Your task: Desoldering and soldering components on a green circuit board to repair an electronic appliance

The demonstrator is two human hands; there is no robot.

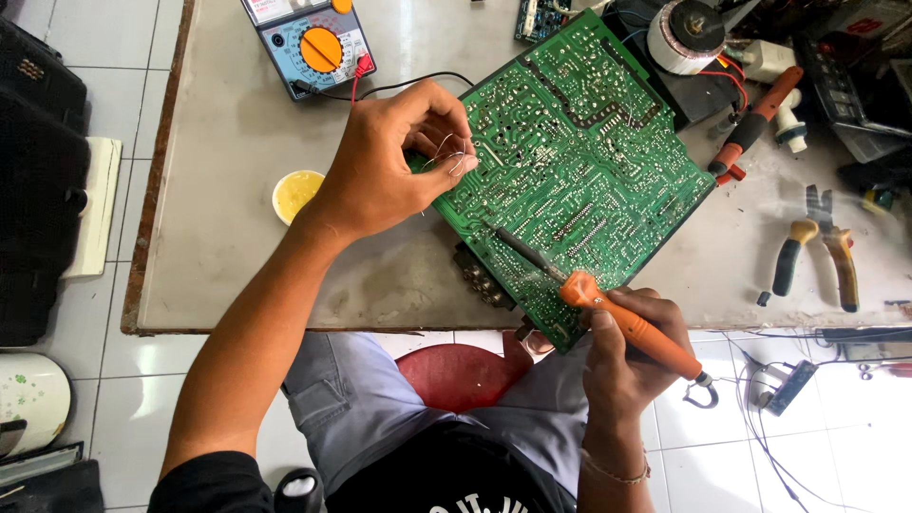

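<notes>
A large green circuit board (579, 161) lies solder side up, tilted, on a grey worktable (228, 142). My left hand (389, 161) rests at the board's left edge and pinches a thin silver solder wire (448, 157) between its fingertips. My right hand (632, 347) grips an orange-handled soldering iron (622, 318) at the board's near corner. The iron's dark tip (518, 249) points up and left, touching the board's lower left area.
A blue and orange multimeter (309, 43) with leads sits at the back left. A small yellow flux tin (297, 193) stands left of my hand. A second orange tool (755, 123), pliers (817, 247), a toroidal transformer (686, 36) and loose parts crowd the right side.
</notes>
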